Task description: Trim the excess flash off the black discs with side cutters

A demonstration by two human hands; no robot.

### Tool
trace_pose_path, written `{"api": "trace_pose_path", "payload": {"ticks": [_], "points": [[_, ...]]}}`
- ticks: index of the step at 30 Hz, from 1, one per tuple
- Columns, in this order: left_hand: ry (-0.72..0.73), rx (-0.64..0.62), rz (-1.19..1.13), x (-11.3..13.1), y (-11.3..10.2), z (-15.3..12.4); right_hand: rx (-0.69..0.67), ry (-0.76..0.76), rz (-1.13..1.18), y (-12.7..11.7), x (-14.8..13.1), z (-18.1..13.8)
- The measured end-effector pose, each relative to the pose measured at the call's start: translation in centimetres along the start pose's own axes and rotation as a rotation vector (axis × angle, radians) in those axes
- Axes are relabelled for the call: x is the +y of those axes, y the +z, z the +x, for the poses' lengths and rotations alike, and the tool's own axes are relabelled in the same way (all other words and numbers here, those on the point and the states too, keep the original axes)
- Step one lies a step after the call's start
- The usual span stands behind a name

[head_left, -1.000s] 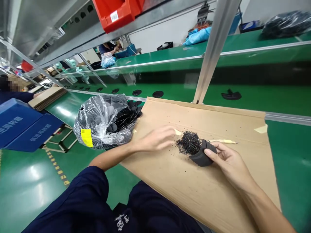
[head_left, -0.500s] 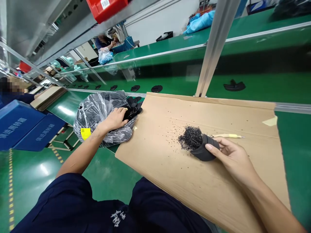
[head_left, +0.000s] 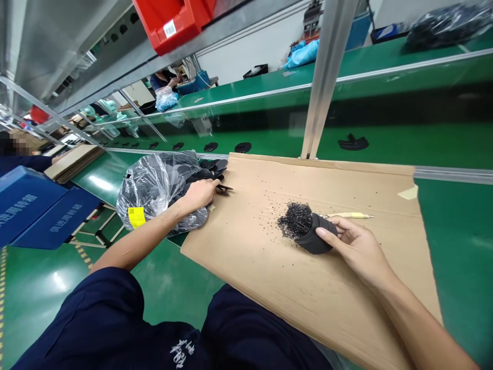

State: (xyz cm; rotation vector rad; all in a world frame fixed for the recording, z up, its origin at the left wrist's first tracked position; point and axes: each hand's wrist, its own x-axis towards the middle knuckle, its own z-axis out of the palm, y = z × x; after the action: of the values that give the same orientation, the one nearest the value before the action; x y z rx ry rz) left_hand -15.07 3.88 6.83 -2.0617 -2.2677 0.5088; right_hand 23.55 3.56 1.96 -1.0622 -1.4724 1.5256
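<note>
My left hand (head_left: 201, 195) is closed on a flat black plastic part (head_left: 224, 190), whose thin end juts out past the fingertips. It is at the mouth of a clear plastic bag (head_left: 148, 180) full of similar black parts. My right hand (head_left: 356, 244) grips a curved black cup-like piece (head_left: 318, 237), tilted on its side on the cardboard sheet (head_left: 246, 246). Against the cup's mouth lies a heap of tiny black pieces (head_left: 295, 218), with some scattered around. A pale yellow pen-like tool (head_left: 353, 216) is just beyond the right fingers; whether they touch it, I cannot tell.
A green conveyor (head_left: 269, 123) runs behind, carrying black parts (head_left: 242, 147) in a row and another (head_left: 353, 142) at right. A metal post (head_left: 325, 82) rises at the cardboard's far edge. Blue crates (head_left: 29, 205) stand at left. A red bin (head_left: 175, 25) sits overhead. Other people sit farther off.
My left hand has moved right, out of the bag's opening, and now has a black part in its fingers. The right hand keeps its grip on the cup-like piece. The view has shifted slightly.
</note>
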Motion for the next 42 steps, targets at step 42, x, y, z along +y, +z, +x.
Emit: {"api": "trace_pose_path", "payload": {"ticks": [42], "points": [[0.367,0.109,-0.314,-2.2,-1.2,2.8,0.018,0.007,-0.006,0.3,-0.2,0.1]]}}
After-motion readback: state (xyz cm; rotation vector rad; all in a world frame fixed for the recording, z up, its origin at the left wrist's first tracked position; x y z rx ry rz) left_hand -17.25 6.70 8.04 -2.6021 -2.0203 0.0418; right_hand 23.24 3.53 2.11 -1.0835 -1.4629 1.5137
